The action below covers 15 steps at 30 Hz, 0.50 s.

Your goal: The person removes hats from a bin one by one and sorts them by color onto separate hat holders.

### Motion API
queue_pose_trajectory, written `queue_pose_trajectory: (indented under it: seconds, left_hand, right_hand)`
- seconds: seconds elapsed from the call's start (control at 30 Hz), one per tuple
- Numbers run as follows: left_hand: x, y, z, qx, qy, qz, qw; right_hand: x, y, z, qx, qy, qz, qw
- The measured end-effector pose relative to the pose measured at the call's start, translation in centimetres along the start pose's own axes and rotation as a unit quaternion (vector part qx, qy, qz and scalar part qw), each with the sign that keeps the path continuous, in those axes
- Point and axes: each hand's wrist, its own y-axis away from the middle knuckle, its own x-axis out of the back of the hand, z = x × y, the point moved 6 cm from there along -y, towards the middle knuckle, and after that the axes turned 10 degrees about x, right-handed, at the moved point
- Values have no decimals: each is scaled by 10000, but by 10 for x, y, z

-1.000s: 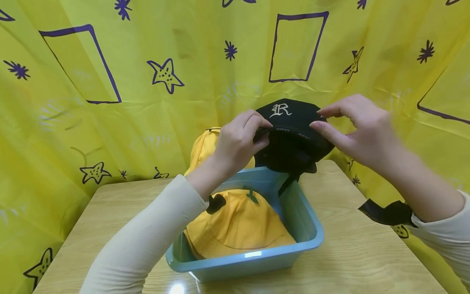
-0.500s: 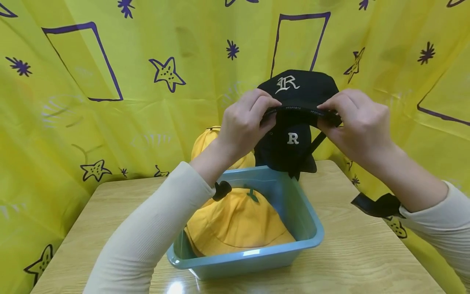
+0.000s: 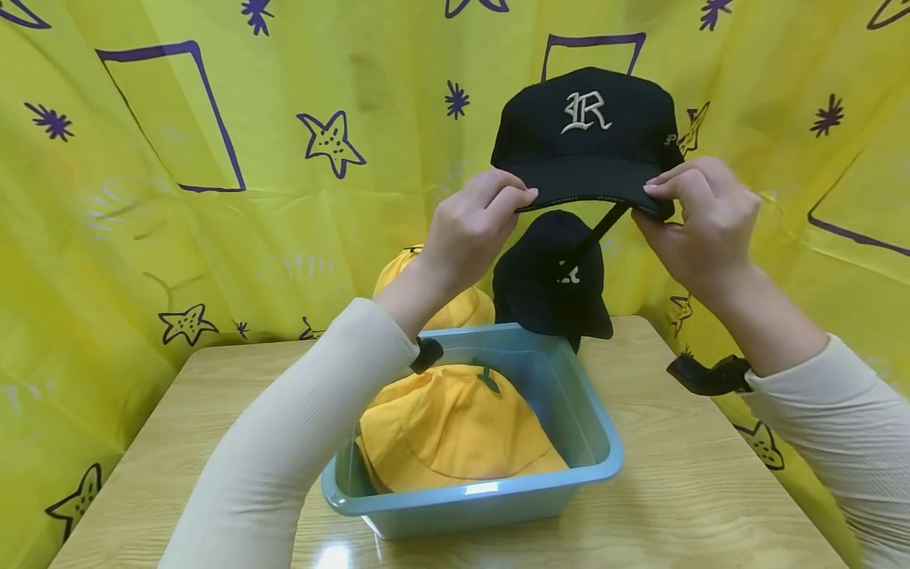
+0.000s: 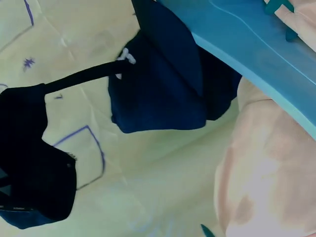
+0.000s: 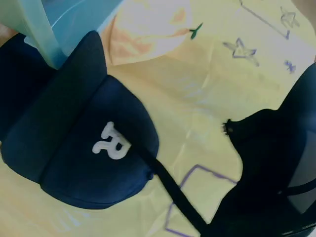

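A black baseball cap (image 3: 586, 130) with a white gothic letter on its front is held up by its brim. My left hand (image 3: 472, 225) pinches one side of the brim and my right hand (image 3: 704, 213) pinches the other. From the cap hangs a black strap (image 5: 173, 190), which crosses in front of a second black cap (image 3: 543, 276) marked with a white R. That second cap sits at the back right corner of the blue bin (image 3: 611, 454). Both wrist views show the raised cap's dark underside, while the hands themselves are out of sight there.
Inside the bin lies a yellow bucket hat (image 3: 462, 435) with a green leaf tab. Another yellow hat (image 3: 462, 308) stands behind the bin, partly hidden by my left arm. The wooden table (image 3: 682, 474) ends at a yellow patterned curtain (image 3: 384, 95).
Both hands have lifted the gothic-letter cap up from the second cap, which now shows beneath it. My right hand, loose at the brim a second ago, has taken hold of it.
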Motion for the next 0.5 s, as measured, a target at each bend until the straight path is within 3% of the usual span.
queue_pose_trajectory:
  seconds: [0.17,0.33,0.5]
  left_hand:
    - [-16,6,-11,113,-366,-94,9992]
    - [-35,23,-23,167,-627,-403,9971]
    - [-55,39,-31,302,-825,-464,9950]
  right_hand:
    - [-18,12,13,3,5,-278,9996]
    - [-36,32,20,57,-48,-525,9986]
    - [-48,51,29,-32,35,-910,9958]
